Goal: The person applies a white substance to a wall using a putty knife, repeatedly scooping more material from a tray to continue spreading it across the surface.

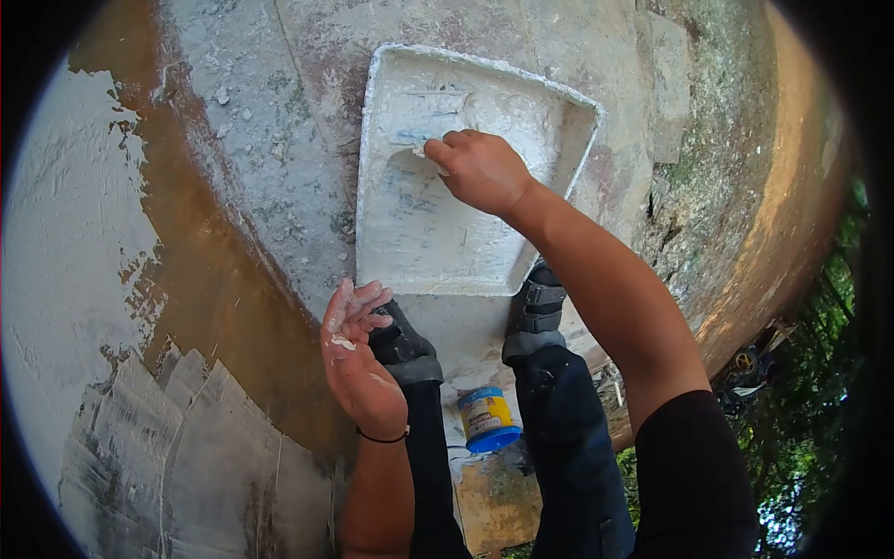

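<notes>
A large white tray with raised, crusted rims lies on the ground in front of me, its floor coated with wet white putty. Over the tray's middle, my right hand is closed on a flat, putty-smeared scraper. Most of that tool is hidden under the fingers and blends with the putty. My left hand is held off the tray's near left corner, palm turned up and fingers apart. White putty smears its palm and fingertips, and it holds nothing.
Between my legs stands a yellow and blue tub. My boots are by the tray's near edge. At left rises a brown wall partly covered in white and grey coating. Rough concrete surrounds the tray; greenery is at right.
</notes>
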{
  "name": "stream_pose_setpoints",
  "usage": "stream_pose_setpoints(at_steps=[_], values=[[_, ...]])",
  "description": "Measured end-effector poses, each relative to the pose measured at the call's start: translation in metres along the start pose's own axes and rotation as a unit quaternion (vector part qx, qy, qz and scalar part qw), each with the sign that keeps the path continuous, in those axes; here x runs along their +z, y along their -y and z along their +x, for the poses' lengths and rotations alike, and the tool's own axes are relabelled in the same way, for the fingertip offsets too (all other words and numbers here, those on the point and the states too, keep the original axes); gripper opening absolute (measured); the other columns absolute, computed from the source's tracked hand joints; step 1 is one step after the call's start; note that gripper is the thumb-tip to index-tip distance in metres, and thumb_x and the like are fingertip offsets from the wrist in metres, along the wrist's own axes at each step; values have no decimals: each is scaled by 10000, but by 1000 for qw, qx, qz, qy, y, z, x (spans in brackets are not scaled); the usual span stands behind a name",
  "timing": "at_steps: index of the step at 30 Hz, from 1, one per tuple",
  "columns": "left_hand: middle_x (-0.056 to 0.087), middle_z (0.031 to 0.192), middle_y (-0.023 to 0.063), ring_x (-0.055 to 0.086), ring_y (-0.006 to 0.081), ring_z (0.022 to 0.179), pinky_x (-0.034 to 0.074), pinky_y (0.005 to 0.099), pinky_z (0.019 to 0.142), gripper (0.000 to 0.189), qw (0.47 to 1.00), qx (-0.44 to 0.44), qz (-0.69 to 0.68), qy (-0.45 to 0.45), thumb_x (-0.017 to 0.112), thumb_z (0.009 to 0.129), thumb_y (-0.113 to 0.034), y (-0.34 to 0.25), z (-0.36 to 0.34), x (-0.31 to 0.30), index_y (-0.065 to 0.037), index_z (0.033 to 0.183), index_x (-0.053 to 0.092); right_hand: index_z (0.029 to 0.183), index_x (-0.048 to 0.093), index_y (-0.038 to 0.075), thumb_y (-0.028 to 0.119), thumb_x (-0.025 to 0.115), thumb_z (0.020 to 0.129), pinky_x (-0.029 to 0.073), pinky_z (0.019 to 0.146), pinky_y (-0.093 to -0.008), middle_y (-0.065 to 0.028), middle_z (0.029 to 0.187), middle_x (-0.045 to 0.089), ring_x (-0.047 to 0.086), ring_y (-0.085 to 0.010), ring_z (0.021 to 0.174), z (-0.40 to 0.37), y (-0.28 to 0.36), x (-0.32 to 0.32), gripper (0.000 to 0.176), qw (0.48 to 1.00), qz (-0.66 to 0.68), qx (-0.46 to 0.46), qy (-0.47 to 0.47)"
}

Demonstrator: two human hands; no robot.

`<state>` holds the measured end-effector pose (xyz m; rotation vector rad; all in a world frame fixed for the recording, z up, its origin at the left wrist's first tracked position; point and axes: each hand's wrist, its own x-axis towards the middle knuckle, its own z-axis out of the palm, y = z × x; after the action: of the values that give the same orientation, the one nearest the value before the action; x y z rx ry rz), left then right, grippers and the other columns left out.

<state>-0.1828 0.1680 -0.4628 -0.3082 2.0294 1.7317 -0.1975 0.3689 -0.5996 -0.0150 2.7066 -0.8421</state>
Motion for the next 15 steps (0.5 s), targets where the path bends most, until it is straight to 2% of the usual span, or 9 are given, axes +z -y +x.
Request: stream_pose_setpoints(at_steps=[2, 4, 6, 10, 11, 13, 15], values=[[542, 1052, 210, 558, 261, 934, 435, 307, 747, 560, 1000, 1, -1, -4, 257, 916, -377, -3, 1, 0, 81, 1212, 384, 904, 540, 60, 91, 517, 733, 484, 651, -392, -117, 751, 577, 587, -290, 753, 1, -1, -16, 175, 1000, -2, -12, -14], [541, 1054, 211, 560, 264, 930, 436, 308, 747, 577, 1000, 9, -1, 4, 270, 909, -396, -8, 2, 1, 81, 1213, 383, 883, 541, 58, 99, 572, 704, 480, 657, -394, -121, 749, 576, 586, -299, 750, -4, 10, -28, 186, 999, 48, -13, 18], [541, 1054, 211, 560, 266, 930, 438, 309, 747, 585, 1000, 16, -5, 6, 275, 906, -406, -12, 3, 3, 79, 1215, 382, 822, 510, 57, 81, 612, 671, 466, 635, -395, -107, 733, 555, 573, -298, 718, -13, 27, -17, 185, 994, 100, -31, 40], [540, 1061, 215, 560, 273, 939, 439, 314, 747, 590, 999, 24, -31, 17, 292, 899, -408, -13, 4, 12, 78, 1221, 378, 858, 518, 63, 105, 593, 695, 472, 655, -398, -110, 761, 565, 576, -312, 741, -25, 52, 39, 184, 982, 126, -70, 122], [540, 1061, 215, 560, 273, 939, 439, 314, 747, 590, 999, 25, -28, 19, 292, 899, -408, -12, 6, 15, 78, 1221, 378, 858, 518, 63, 105, 593, 695, 472, 655, -398, -110, 761, 565, 576, -312, 741, -24, 45, 42, 184, 982, 128, -69, 119], [538, 1069, 215, 557, 276, 949, 435, 315, 754, 583, 998, 31, -45, 33, 294, 896, -396, -9, 12, 20, 77, 1226, 375, 865, 520, 59, 104, 586, 700, 472, 654, -398, -112, 754, 565, 579, -312, 749, -12, 27, 30, 184, 995, 97, -2, 31], [538, 1071, 214, 556, 277, 953, 432, 314, 757, 582, 998, 29, -46, 38, 292, 895, -394, -3, 17, 25, 77, 1227, 374, 923, 552, 54, 102, 574, 699, 480, 676, -406, -138, 798, 601, 594, -319, 753, -1, -7, 6, 231, 995, 67, 69, -5]])
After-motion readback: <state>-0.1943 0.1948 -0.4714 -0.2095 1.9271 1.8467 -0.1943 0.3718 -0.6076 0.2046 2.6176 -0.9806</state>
